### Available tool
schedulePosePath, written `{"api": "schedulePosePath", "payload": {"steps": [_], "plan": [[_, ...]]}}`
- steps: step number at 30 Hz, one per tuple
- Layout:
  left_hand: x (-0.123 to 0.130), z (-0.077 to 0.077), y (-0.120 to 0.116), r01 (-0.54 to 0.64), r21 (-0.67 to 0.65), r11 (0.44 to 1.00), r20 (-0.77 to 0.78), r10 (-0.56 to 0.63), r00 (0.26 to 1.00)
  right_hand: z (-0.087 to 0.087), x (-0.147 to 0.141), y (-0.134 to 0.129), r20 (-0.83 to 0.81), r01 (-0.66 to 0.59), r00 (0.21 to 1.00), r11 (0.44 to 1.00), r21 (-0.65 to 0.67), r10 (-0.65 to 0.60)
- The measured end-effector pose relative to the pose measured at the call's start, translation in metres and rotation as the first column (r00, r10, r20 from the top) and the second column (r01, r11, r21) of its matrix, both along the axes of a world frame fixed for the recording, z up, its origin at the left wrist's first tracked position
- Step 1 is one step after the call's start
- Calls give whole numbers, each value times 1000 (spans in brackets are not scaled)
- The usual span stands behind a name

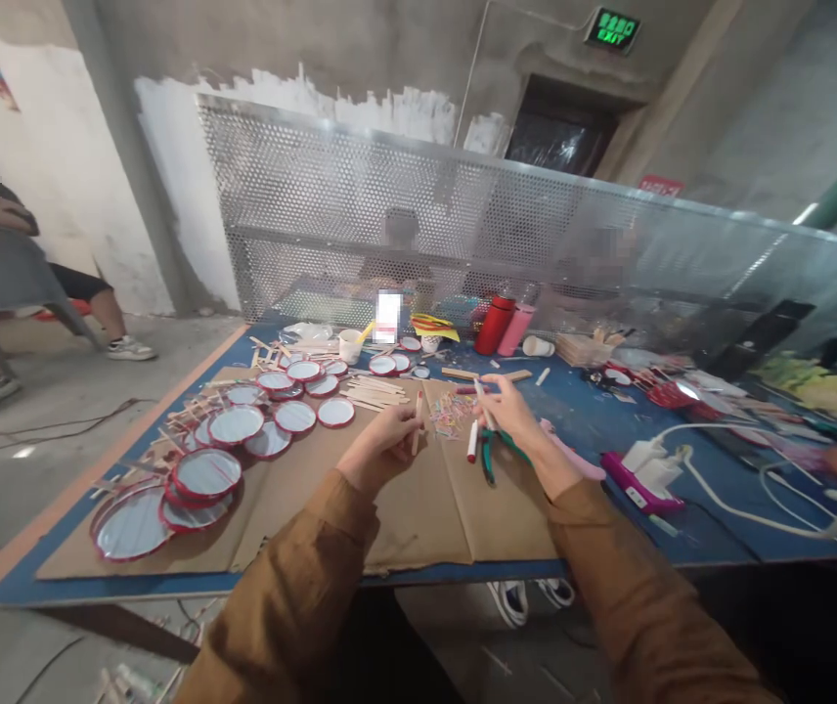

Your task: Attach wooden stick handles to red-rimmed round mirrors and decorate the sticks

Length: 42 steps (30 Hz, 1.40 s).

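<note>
Hands (387, 437) apart above the cardboard (301, 504)

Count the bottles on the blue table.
2: a red bottle near the perforated screen, and a pink bottle just to its right in the picture. Others could be hidden from view.

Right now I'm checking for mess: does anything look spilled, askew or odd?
One white cup lies on its side beside the pink bottle, unlike the upright cup.

I'm in a workshop. Red-rimmed round pale discs (237, 425) cluster on my blue table (572, 406); behind stand a perforated metal screen (293, 196) and patchily painted concrete wall (360, 44).
</note>
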<state>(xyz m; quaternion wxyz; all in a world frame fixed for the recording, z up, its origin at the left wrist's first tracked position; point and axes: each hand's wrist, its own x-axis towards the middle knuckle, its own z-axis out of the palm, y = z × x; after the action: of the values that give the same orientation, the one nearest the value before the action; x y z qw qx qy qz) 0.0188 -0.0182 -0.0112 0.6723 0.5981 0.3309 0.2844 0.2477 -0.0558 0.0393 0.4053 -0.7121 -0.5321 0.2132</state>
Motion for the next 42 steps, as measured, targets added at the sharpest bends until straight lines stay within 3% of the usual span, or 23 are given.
{"api": "schedulePosePath", "payload": {"steps": [2, 4, 6, 8, 10, 12, 18, 22, 24, 31, 42], "plan": [[-2, -3, -1, -6, 32, 999, 25, 6, 1000, 4, -27, -3, -404, -219, 872, 959, 179, 275], [-4, -4, -2, 3, 94, 996, 1, -3, 1000, 5, -54, -4, -545, -264, 735, 911, 318, 403], [-5, -3, -1, 26, 151, 988, -54, -18, 998, 2, -74, -4, -548, -271, 687, 868, 417, 477], [-5, -3, 2, 43, 190, 981, -106, -23, 994, -6, -84, -2, -456, -205, 761, 838, 505, 461], [-5, -3, 4, 58, 213, 975, -151, -26, 988, -17, -85, -2, -326, -113, 881, 820, 561, 344], [-4, -4, 5, 63, 240, 969, -177, -21, 984, -26, -81, -3, -245, -68, 937, 820, 569, 248], [-4, -9, 5, 70, 253, 965, -150, -32, 988, -40, -79, -11, -277, -29, 937, 839, 543, 212], [-5, -8, 3, 76, 239, 968, -144, -42, 989, -45, -84, -12, -59, -149, 975, 829, 539, 214], [-6, -7, 2, 61, 222, 973, -107, -38, 994, -45, -84, -11, 1, -153, 983, 826, 542, 181], [-5, -8, -1, 49, 165, 985, -70, -38, 997, -40, -86, -11, -191, -4, 975, 872, 489, 111], [-6, -8, 2, 86, 196, 977, -101, -67, 993, -40, -89, -12, -163, -51, 975, 873, 486, 148]]}}
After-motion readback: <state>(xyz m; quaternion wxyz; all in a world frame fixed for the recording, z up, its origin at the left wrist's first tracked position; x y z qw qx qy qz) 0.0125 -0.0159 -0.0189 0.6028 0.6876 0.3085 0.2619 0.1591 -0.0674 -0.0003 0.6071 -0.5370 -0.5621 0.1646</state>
